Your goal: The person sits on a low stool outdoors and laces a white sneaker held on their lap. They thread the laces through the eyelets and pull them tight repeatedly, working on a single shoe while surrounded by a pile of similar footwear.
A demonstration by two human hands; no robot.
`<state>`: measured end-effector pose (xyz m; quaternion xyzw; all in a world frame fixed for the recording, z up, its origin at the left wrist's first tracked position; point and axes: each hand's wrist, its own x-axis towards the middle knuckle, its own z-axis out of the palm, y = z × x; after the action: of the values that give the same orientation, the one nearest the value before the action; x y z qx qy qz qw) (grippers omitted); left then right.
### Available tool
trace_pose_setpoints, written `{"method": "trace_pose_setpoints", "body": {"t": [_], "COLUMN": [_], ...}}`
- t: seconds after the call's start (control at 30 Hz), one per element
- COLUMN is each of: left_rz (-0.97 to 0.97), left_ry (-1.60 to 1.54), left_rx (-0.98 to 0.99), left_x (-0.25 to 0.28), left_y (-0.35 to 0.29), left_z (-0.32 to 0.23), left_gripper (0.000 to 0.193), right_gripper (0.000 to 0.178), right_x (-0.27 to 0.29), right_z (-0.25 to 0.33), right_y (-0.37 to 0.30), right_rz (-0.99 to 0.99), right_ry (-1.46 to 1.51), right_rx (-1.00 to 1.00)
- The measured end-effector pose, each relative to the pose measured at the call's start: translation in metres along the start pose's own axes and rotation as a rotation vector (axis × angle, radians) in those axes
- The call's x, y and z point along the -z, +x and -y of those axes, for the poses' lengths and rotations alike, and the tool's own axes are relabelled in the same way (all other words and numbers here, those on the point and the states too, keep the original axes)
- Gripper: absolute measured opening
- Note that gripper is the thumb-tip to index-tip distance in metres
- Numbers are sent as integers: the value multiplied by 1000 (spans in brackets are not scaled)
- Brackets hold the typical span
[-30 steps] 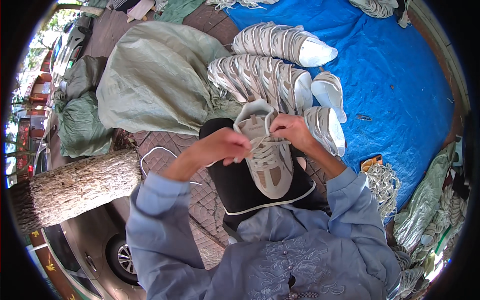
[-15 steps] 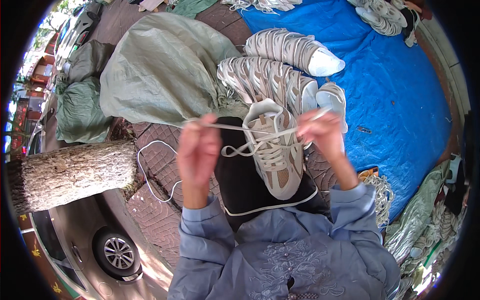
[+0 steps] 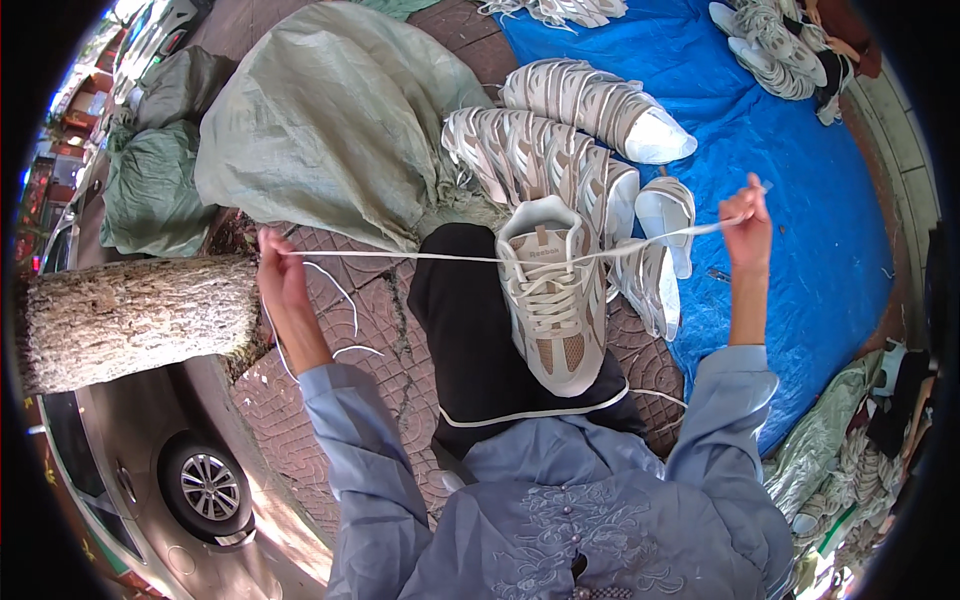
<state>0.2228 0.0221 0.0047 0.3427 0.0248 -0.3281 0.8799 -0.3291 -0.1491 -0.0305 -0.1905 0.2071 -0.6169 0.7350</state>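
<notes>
A beige and brown sneaker rests on my black-trousered lap, toe toward me. Its cream shoelace is threaded through the eyelets, and both ends run out sideways from the upper part of the shoe. Out to the left, my left hand pinches one end. Further up on the right, my right hand grips the other end, a short tip sticking out past the fingers. Between the two hands the lace is stretched nearly straight across the shoe's tongue.
Beyond the shoe, rows of nested shoe uppers lie by a blue tarp. A large grey-green sack stands at the far left. A tree trunk and a parked car are on the left. Bundled laces lie right.
My hands have moved wide apart, left hand leftward and right hand to the right and up. The loose loop over the shoe is gone and the lace is now taut.
</notes>
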Motion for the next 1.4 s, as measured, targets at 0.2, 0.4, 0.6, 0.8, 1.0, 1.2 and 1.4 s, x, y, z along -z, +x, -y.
{"method": "trace_pose_setpoints", "body": {"t": [0.2, 0.4, 0.6, 0.8, 1.0, 1.2, 1.4], "left_rz": [492, 915, 1129, 1139, 1060, 1263, 1410], "left_ry": [1065, 1621, 1835, 2002, 1716, 1831, 1934], "left_rx": [223, -454, -720, -839, -492, -901, -1107], "left_x": [-37, -32, -27, -24, -31, -26, -30], "left_y": [-87, -142, -154, -164, -156, -161, -168], "left_z": [83, 134, 147, 155, 156, 161, 164], "left_gripper": [23, 10, 4, 7, 8, 10, 10], "right_gripper": [11, 10, 12, 12, 12, 10, 9], "right_x": [-86, -105, -98, -94, -92, -87, -85], "right_z": [-127, -162, -154, -153, -153, -156, -151], "right_y": [-39, -60, -65, -66, -68, -71, -76], "right_rz": [717, 983, 982, 1025, 1004, 979, 983], "right_ry": [-1288, -1701, -1620, -1630, -1608, -1633, -1550], "right_rx": [234, 473, 458, 505, 500, 521, 443]}}
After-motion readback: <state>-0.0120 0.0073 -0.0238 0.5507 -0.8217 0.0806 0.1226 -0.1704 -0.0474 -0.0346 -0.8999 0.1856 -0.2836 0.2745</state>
